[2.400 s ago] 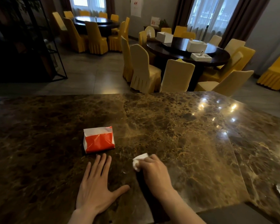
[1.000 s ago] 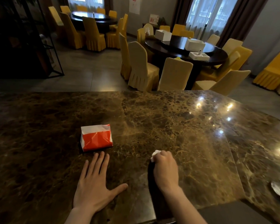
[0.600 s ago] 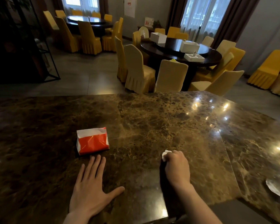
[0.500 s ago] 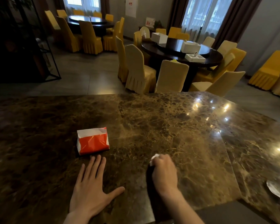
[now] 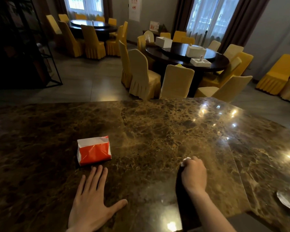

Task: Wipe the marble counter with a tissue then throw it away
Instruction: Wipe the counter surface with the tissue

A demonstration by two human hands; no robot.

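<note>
The surface [image 5: 157, 131] is a polished brown marble slab with lighter veins, and it fills the lower half of the view. Bright spots of ceiling light reflect on its right part. A seam runs across it from the far edge toward the near edge, a little left of the middle.

On the surface there is one tissue pack [image 5: 94, 150], red and white, lying left of the middle and closer to the near edge. One left hand [image 5: 90, 203] lies flat just in front of the pack, palm down, fingers spread open, holding nothing. One right hand [image 5: 193, 175] is closed into a fist on the surface, right of the middle near the near edge, and it presses one small white tissue [image 5: 185, 160], of which only a bit shows at the knuckles. At the right edge one pale roundish thing [image 5: 287, 200] lies; I cannot tell what it is.

Behind the surface is a dining room with grey floor tiles. Two dark round tables stand there, each with chairs in yellow or cream covers around it. On the nearer round table [image 5: 182, 55] there are three white boxes. Two windows with curtains are in the back wall.
</note>
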